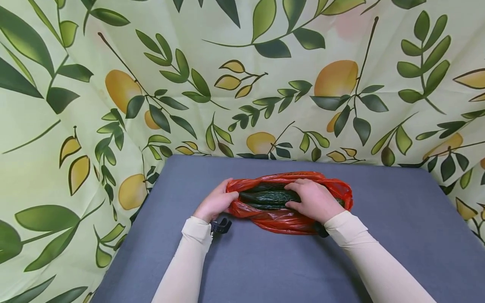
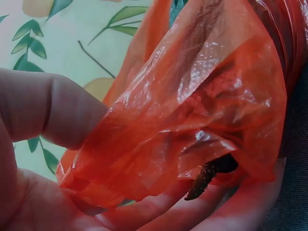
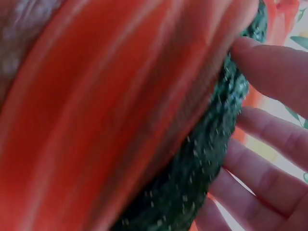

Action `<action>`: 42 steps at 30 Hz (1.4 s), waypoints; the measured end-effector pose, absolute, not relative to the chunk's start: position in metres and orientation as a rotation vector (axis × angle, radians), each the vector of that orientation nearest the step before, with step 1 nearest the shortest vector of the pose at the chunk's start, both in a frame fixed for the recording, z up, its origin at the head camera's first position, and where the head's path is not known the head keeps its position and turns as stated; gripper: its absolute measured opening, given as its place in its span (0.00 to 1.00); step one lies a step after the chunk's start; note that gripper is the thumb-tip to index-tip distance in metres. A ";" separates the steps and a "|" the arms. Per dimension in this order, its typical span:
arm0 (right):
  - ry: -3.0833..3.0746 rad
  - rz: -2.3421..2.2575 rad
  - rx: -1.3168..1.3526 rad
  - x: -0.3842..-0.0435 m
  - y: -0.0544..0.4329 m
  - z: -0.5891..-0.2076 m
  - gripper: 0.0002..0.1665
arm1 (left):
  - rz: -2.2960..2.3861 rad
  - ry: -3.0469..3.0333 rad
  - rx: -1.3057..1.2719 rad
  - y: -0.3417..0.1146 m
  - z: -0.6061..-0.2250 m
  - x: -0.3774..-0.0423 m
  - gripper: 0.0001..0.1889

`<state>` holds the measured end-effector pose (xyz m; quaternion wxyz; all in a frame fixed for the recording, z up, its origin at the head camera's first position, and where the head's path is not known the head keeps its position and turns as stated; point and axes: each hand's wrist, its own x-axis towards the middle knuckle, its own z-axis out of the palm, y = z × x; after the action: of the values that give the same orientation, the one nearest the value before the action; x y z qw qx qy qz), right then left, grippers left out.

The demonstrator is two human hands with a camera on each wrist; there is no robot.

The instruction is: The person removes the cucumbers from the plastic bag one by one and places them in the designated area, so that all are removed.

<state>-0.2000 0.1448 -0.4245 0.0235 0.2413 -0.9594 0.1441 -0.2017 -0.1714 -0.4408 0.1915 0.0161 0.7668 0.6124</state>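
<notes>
On the blue-grey tabletop (image 1: pixel 265 265) | red plastic bag (image 1: pixel 280 223) around bumpy cucumbers (image 1: pixel 268 196) | left hand (image 1: pixel 215 202): pinching bag's edge | right hand (image 1: pixel 316 200): grasping a cucumber

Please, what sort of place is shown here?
Probably a makeshift recording corner, though I cannot be sure: creased, fruit-patterned cloth surrounds a plain grey table, where a person handles cucumbers in a red bag.

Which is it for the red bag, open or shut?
Open: in the head view, the red bag gapes along its top, with dark green cucumbers showing between its edges.
</notes>
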 end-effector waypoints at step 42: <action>-2.800 0.365 0.957 -0.173 0.140 -0.395 0.23 | 1.875 1.951 -0.141 -0.170 -0.441 -0.205 0.32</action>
<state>-0.1731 0.1401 -0.3954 0.0801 0.3200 -0.9361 0.1219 -0.2055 -0.1699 -0.4410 0.2143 -0.0507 0.7032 0.6760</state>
